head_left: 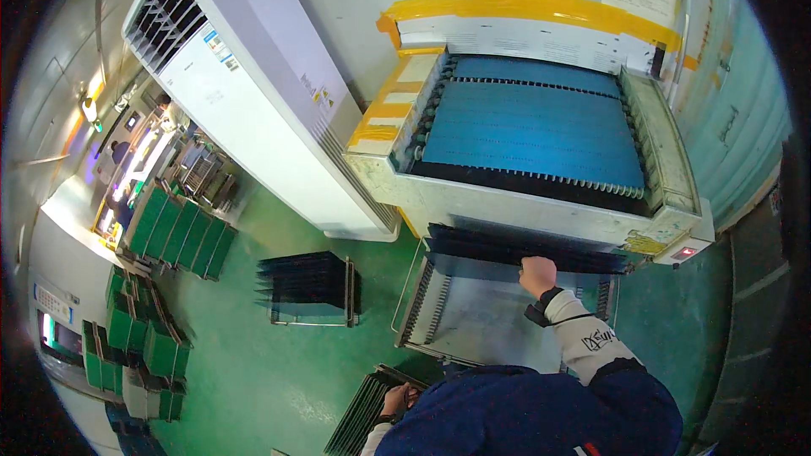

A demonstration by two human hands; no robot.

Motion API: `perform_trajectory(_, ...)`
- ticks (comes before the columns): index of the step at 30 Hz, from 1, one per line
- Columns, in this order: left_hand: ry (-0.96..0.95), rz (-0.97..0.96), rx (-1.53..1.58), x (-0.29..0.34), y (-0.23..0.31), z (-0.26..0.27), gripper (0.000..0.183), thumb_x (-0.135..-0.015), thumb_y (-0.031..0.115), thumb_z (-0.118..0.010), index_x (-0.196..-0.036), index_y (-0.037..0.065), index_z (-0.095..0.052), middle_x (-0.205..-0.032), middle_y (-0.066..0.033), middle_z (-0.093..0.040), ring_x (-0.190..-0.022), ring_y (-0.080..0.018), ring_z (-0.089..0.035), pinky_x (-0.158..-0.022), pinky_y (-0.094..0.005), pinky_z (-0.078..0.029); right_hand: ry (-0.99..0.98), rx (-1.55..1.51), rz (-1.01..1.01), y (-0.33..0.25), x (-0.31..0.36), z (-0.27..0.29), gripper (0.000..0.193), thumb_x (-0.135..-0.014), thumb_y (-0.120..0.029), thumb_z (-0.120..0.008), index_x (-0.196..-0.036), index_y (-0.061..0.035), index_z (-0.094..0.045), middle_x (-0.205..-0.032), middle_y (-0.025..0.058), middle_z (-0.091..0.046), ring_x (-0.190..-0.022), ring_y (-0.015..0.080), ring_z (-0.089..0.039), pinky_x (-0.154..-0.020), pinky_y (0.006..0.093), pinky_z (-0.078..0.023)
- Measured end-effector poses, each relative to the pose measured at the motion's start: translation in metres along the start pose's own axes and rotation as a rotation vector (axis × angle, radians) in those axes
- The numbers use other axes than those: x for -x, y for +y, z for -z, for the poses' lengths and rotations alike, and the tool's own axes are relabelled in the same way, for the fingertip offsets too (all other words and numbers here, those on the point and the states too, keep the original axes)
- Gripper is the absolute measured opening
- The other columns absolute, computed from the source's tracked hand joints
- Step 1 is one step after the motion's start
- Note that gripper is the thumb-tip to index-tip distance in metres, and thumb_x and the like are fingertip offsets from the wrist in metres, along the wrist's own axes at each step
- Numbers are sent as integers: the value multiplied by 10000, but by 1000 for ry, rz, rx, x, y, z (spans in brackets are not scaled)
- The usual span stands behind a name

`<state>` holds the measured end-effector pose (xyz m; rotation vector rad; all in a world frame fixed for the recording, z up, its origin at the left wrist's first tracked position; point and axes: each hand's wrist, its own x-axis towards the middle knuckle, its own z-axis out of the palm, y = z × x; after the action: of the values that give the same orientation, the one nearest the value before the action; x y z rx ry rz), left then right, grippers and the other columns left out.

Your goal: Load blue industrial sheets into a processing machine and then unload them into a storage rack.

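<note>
My right hand (538, 276) is closed on the upper edge of a dark thin panel (498, 252). That panel stands among several others at the far side of a wide slotted rack (405, 333), just below the roller machine. Down at the lower edge, my left hand (395, 401) has its fingers curled beside a rack of upright dark green panels (359, 414). What it grips, if anything, is hidden. My body covers part of both racks.
A roller conveyor machine (524, 194) carries blue sheets (532, 131). Left of the wide rack, another rack of dark panels (304, 283) stands on the green floor (253, 371). A tall white air conditioner (253, 93) rises behind it. Racks of green panels (182, 232) line the left.
</note>
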<state>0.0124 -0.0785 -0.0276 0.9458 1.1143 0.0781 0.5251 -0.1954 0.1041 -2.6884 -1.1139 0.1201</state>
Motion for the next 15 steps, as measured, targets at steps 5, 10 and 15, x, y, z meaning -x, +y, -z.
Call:
perform_trajectory(5, 7, 120, 293, 4, 6, -6, 232, -929, 233, -521, -924, 19, -610, -788, -69, -656, -609, -167, -610, -493, -281, -443, -9, -5, 16, 0, -1, 2, 126, -663, -157, -602, -707, -53, -658, -730, 152, -639, -715, 342, -630, -621, 459, -495)
perform_trajectory(10, 48, 157, 198, 9, 13, -9, 237, -931, 231, -515, -950, 16, -613, -798, -61, -657, -653, -173, -625, -537, -280, -474, -6, -4, 20, -2, -1, 3, 155, -693, -223, -662, -720, -71, -653, -733, 147, -642, -741, 333, -631, -653, 458, -485)
perform_trajectory(15, 35, -27, -139, 10, 15, -13, 241, -927, 226, -520, -964, 9, -619, -803, -59, -657, -662, -165, -629, -555, -271, -487, 31, -18, 37, -1, 2, 7, 119, -659, -171, -619, -692, -61, -650, -700, 147, -634, -697, 335, -629, -610, 455, -485)
